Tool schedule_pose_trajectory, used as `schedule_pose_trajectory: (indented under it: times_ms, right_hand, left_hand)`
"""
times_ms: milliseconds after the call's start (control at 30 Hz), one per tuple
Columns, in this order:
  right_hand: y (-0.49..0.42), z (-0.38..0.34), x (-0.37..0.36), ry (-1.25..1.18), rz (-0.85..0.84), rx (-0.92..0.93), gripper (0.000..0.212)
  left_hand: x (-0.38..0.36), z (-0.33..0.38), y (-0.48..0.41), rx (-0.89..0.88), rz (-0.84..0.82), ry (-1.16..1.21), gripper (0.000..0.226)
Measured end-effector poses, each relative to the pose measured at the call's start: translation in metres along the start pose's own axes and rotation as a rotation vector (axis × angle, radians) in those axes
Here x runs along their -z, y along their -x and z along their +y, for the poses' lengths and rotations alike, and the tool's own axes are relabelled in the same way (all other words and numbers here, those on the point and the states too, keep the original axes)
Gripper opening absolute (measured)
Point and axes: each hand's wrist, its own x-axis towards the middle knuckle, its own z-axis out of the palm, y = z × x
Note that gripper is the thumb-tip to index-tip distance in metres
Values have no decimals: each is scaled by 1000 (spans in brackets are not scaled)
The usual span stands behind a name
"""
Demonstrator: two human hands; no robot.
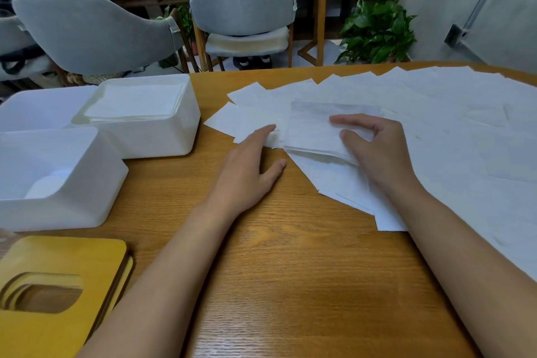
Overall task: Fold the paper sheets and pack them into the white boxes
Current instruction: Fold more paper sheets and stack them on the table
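Right hand [377,154] first: fingers curled, thumb and forefinger closing on the right edge of the folded sheet [311,131], so that hand has hold of it. The layered lower edge shows as a thin stack, lifted a touch off the pile.

Left hand [250,163] lies flat and relaxed on the table [290,270], gripping nothing. Its straight fingertips just touch the paper at about eleven o'clock from the palm.

Out from the right hand, the loose sheets [450,131] fan across the table from twelve round to four o'clock. They overlap one another, and the folded one lies on top of them.

At nine to ten o'clock from the left hand stand the white boxes. The far box [162,136] already holds a flat layer of folded paper. The near box [58,212] shows something pale at its bottom, too blurred to name. A third box [32,107] sits behind it. Wooden lids [58,264] are stacked at seven o'clock.

Now, handling. This looks like thin, light, limp paper. It will likely sag if lifted by one corner, and the layers could slide apart or spring open. Best guess is to pinch across the folded edge with the thumb beneath and the fingers on top. The other hand can support the far side on the way to the box. A light grip is wise, as it may crease or tear easily.
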Motion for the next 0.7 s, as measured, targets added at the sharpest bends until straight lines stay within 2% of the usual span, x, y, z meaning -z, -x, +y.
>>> schedule_pose_trajectory:
  times_ms: [267,467,700]
  right_hand:
    - [0,5,-6,-65,79,-38,35]
    - [2,3,-7,-45,75,-25,35]
    - [5,0,-8,9,47,-19,34]
  left_hand:
    - [-2,-7,-4,-39,124,-123,44]
    - [-3,-10,-6,-60,265,-8,25]
    - [0,-18,-10,150,231,-65,45]
